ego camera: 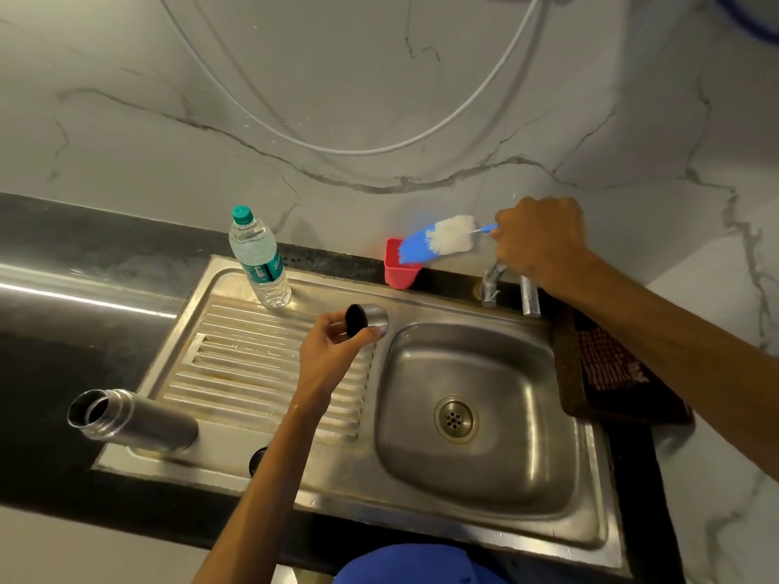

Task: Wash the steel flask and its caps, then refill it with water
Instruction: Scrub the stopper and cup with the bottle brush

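A patch of blue cloth [404, 562] sits at the bottom edge, closest of all, between the two forearms. Just beyond it runs the front rim of the steel sink [421, 516], set in a dark counter [38, 373].

The left hand [333, 343] reaches forward over the ribbed draining board [253, 364], wrist bent, thumb and fingers curled round a steel cap [366, 320] whose dark open side faces left. The cap is held up just left of the basin [476, 415] with its round drain [456, 418].

Well to the left of that forearm the steel flask [130, 421] lies on its side at the sink's near-left corner, open mouth pointing left. Touching the left side of the forearm, a small dark round thing [257, 459] peeks out on the rim; what it is cannot be told.

Beyond the left hand a clear water bottle [259, 259] with a green cap stands upright; its label is teal, the lettering too cut off to read.

The right hand [541, 242] is raised over the tap [491, 284], knuckles up, clenched round the handle of a blue and white bottle brush [438, 240]. The bristles point left, over a red holder [400, 265]. Under the right forearm a brown mat [569, 364] with a checked cloth [607, 364] lies beside the basin.
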